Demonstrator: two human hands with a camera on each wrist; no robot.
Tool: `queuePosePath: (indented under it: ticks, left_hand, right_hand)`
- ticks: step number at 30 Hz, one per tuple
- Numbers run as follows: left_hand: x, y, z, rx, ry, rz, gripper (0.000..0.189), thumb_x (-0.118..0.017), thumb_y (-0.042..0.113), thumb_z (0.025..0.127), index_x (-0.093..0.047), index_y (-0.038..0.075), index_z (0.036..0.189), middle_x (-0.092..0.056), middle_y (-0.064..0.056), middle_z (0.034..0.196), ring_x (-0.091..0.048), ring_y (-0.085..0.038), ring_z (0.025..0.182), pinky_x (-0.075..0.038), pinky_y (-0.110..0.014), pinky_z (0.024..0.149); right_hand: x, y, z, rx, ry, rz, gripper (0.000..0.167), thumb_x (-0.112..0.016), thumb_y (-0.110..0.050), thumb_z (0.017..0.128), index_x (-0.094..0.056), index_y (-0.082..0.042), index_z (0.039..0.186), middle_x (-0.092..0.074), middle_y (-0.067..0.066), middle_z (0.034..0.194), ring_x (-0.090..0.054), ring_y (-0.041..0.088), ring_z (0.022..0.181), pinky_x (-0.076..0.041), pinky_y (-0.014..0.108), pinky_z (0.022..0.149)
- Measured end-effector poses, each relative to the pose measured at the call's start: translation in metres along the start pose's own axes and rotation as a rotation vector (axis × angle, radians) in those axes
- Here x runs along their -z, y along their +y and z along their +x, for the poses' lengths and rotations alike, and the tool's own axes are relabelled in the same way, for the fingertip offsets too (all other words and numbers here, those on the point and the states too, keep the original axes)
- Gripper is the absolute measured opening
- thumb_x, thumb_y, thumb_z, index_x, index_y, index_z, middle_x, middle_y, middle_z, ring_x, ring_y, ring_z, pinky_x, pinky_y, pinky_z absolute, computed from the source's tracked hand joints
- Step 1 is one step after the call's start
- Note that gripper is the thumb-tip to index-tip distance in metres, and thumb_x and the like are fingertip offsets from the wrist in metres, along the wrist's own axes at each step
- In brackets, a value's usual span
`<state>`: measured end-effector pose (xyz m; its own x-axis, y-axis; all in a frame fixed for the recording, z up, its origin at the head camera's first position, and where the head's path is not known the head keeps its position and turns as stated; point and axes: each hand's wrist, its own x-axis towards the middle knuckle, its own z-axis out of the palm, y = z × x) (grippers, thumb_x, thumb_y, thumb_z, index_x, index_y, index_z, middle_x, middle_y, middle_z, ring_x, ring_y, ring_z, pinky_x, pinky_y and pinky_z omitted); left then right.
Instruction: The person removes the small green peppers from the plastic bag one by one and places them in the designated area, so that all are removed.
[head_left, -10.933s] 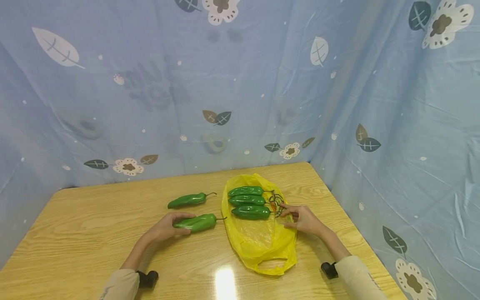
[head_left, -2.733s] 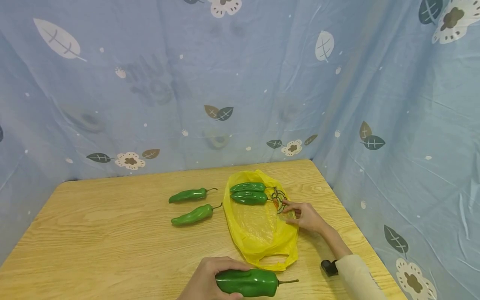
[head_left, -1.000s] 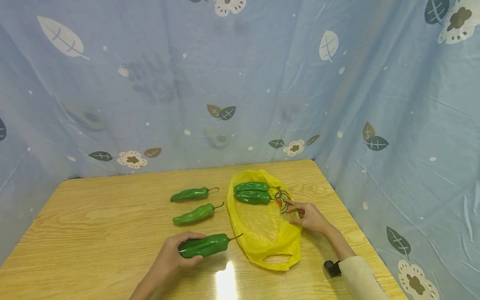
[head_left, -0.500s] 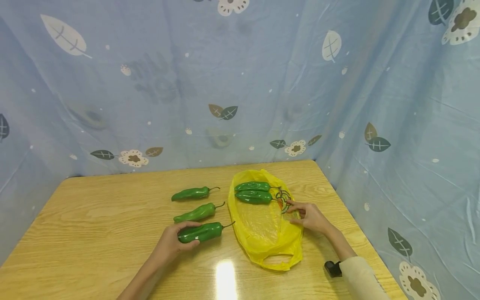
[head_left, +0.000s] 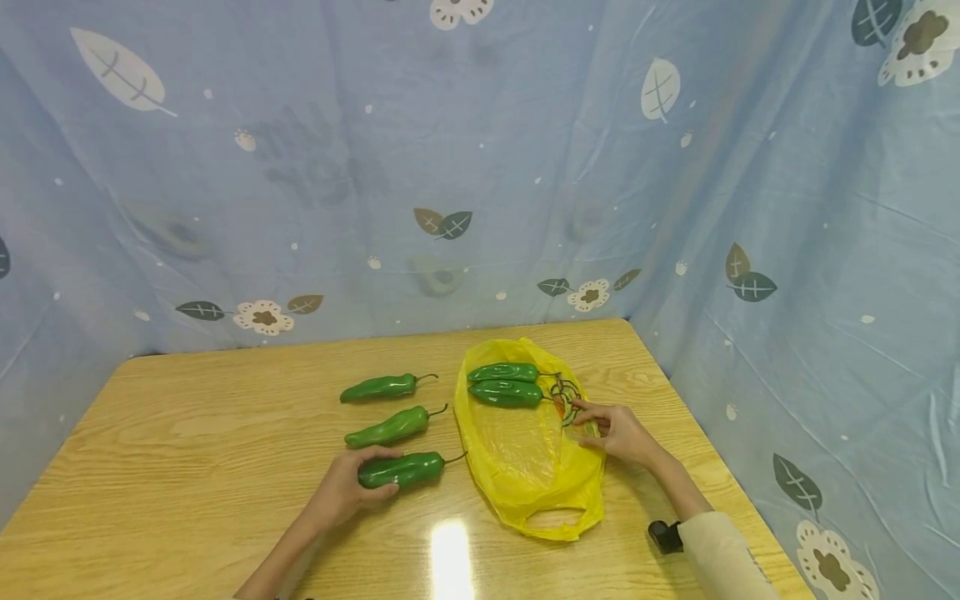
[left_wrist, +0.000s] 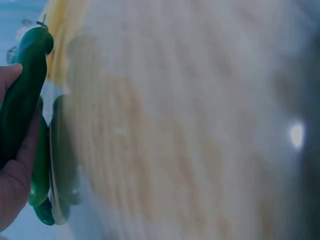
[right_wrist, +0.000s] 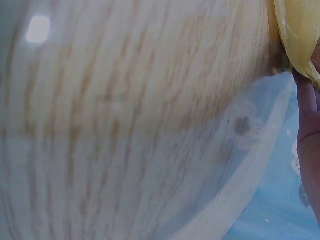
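Your left grip point(head_left: 348, 486) holds a pepper point(head_left: 412, 470), your right grip point(head_left: 618, 433) pinches the bag point(head_left: 517, 498); lay the pepper down softly, no bumps.

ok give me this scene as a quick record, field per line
left hand: grips a green pepper, stem toward the yellow bag
right hand: holds the bag's right edge
on the wooden table: two more peppers left of the bag, far one, near one
in the bag: two peppers close side by side, rear one, front one
backdrop: blue cloth, leaf and flower print
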<state>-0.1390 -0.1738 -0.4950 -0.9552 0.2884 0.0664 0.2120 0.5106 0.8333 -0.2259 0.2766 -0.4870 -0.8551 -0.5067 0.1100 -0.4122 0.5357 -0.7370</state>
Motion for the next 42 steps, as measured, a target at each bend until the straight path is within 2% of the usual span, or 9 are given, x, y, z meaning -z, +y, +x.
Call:
queuePosePath:
  ticks: [4, 9, 12, 17, 23, 26, 33, 37, 42]
  left_hand:
    - [0.000, -0.002, -0.003, -0.026, -0.040, -0.013, 0.041, -0.078, 0.017, 0.080, -0.064, 0.002, 0.116, -0.062, -0.017, 0.117, -0.060, -0.028, 0.100, -0.054, -0.033, 0.080]
    - [0.006, 0.003, -0.002, -0.058, -0.097, 0.004, 0.042, -0.078, 0.017, 0.080, -0.063, 0.000, 0.115, -0.063, -0.017, 0.116, -0.060, -0.029, 0.099, -0.053, -0.031, 0.080]
    - [0.010, 0.007, 0.001, -0.092, -0.134, 0.039, 0.042, -0.078, 0.016, 0.080, -0.063, -0.001, 0.116, -0.064, -0.016, 0.116, -0.060, -0.032, 0.102, -0.052, -0.036, 0.084]
    - [0.018, 0.013, 0.006, -0.117, -0.215, 0.094, 0.052, -0.080, 0.019, 0.078, -0.062, -0.005, 0.120, -0.063, -0.018, 0.120, -0.056, -0.040, 0.112, -0.045, -0.053, 0.093]
    - [0.028, 0.024, 0.008, -0.103, -0.299, 0.062, 0.061, -0.077, 0.018, 0.080, -0.054, -0.010, 0.129, -0.055, -0.024, 0.131, -0.048, -0.045, 0.122, -0.041, -0.053, 0.098]
    - [0.034, 0.034, 0.011, -0.127, -0.280, 0.044, 0.058, -0.074, 0.019, 0.085, -0.052, -0.006, 0.133, -0.052, -0.023, 0.135, -0.046, -0.045, 0.124, -0.041, -0.054, 0.099]
    - [0.041, 0.061, 0.032, -0.220, -0.147, -0.002, 0.055, -0.072, 0.021, 0.086, -0.054, 0.003, 0.135, -0.052, -0.017, 0.138, -0.049, -0.036, 0.125, -0.042, -0.047, 0.100]
    - [0.039, 0.071, 0.044, -0.236, -0.148, -0.075, 0.056, -0.071, 0.022, 0.086, -0.053, 0.007, 0.137, -0.050, -0.015, 0.140, -0.047, -0.033, 0.128, -0.042, -0.045, 0.101]
    - [0.032, 0.080, 0.051, -0.248, -0.176, -0.155, 0.055, -0.070, 0.015, 0.088, -0.052, 0.010, 0.139, -0.047, -0.014, 0.143, -0.044, -0.031, 0.130, -0.040, -0.052, 0.102]
  right_hand:
    - [0.000, 0.001, 0.000, 0.011, 0.005, -0.007, 0.026, -0.075, -0.004, 0.082, -0.071, -0.001, 0.107, -0.048, 0.026, 0.138, -0.045, 0.043, 0.125, -0.052, 0.035, 0.087]
    - [0.000, 0.001, -0.001, 0.021, 0.012, -0.019, 0.026, -0.076, -0.003, 0.080, -0.071, -0.001, 0.106, -0.049, 0.026, 0.137, -0.049, 0.042, 0.121, -0.049, 0.020, 0.070]
    - [0.000, 0.001, 0.000, 0.010, 0.006, -0.014, 0.026, -0.076, -0.003, 0.080, -0.071, -0.002, 0.106, -0.048, 0.025, 0.138, -0.048, 0.041, 0.123, -0.048, 0.017, 0.072]
    - [0.000, 0.001, 0.000, 0.007, 0.008, -0.033, 0.026, -0.076, -0.005, 0.081, -0.072, -0.004, 0.106, -0.049, 0.023, 0.138, -0.049, 0.039, 0.122, -0.050, 0.019, 0.075]
    - [0.000, 0.002, -0.001, -0.001, 0.005, -0.013, 0.026, -0.076, -0.005, 0.081, -0.071, -0.003, 0.107, -0.048, 0.023, 0.138, -0.045, 0.041, 0.125, -0.052, 0.034, 0.086]
    - [-0.001, 0.002, -0.002, 0.001, 0.002, -0.002, 0.026, -0.076, -0.005, 0.081, -0.071, -0.002, 0.107, -0.048, 0.024, 0.139, -0.044, 0.042, 0.126, -0.051, 0.039, 0.088]
    - [-0.001, 0.002, -0.002, 0.011, 0.010, -0.010, 0.026, -0.076, -0.005, 0.081, -0.071, -0.003, 0.106, -0.048, 0.024, 0.138, -0.046, 0.042, 0.125, -0.051, 0.040, 0.088]
    - [-0.002, 0.002, -0.002, 0.006, 0.016, -0.012, 0.026, -0.076, -0.005, 0.080, -0.071, -0.003, 0.106, -0.049, 0.024, 0.138, -0.046, 0.042, 0.125, -0.053, 0.036, 0.087]
    - [-0.001, 0.001, -0.003, 0.018, 0.021, 0.006, 0.026, -0.076, -0.003, 0.080, -0.071, 0.000, 0.106, -0.048, 0.025, 0.138, -0.045, 0.043, 0.125, -0.051, 0.040, 0.089]
